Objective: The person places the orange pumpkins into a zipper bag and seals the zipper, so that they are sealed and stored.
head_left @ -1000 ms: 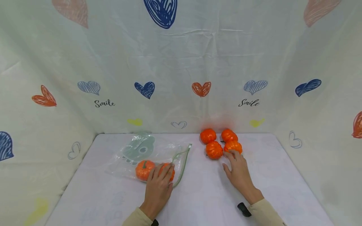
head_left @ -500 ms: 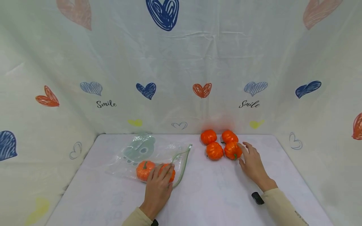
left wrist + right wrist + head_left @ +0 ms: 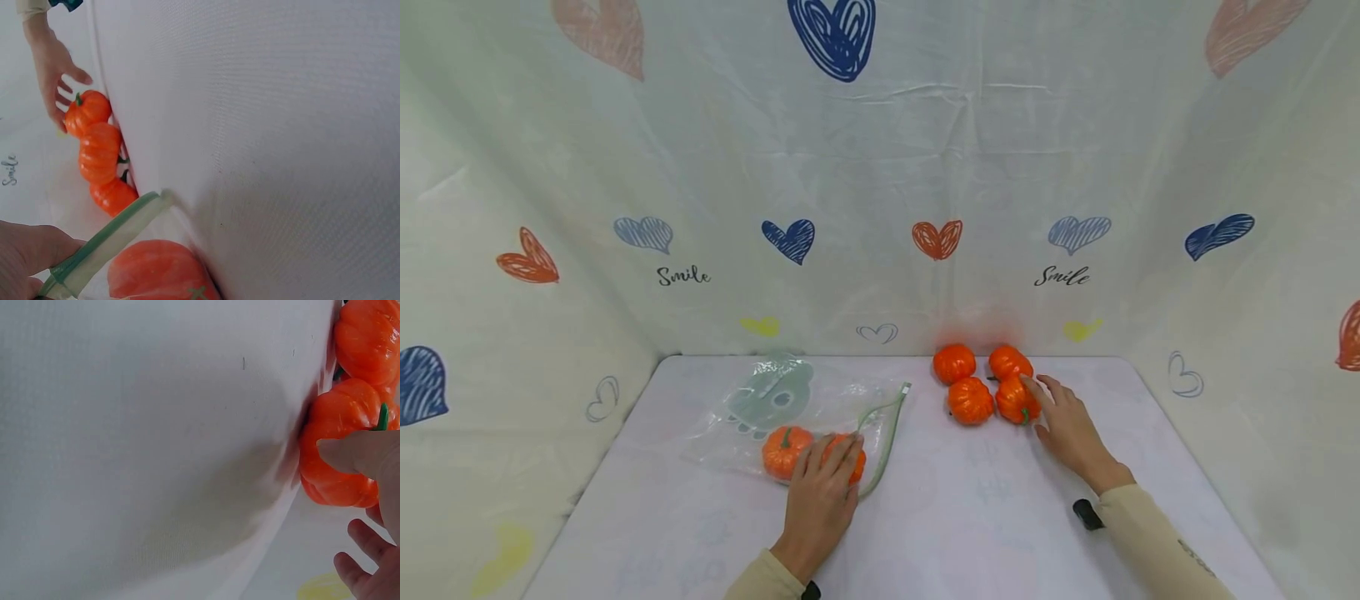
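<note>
The front right mini pumpkin (image 3: 1015,403) of the four on the tabletop (image 3: 955,508) lies just left of the nearer right hand (image 3: 1070,427), its thumb and fingers spread, while the left hand's (image 3: 820,498) extended fingers drape over the zip bag (image 3: 766,395).

the little pumpkins (image 3: 970,402) are shiny and bumpy, like hard plastic. the bag (image 3: 827,408) is thin, see-through, crinkly plastic. its green edge (image 3: 103,237) looks smooth. the white table top (image 3: 940,500) is dull. the wall sheet (image 3: 880,183) has creases and looks a bit shiny. the sleeve (image 3: 1157,537) is dull cloth.
</note>
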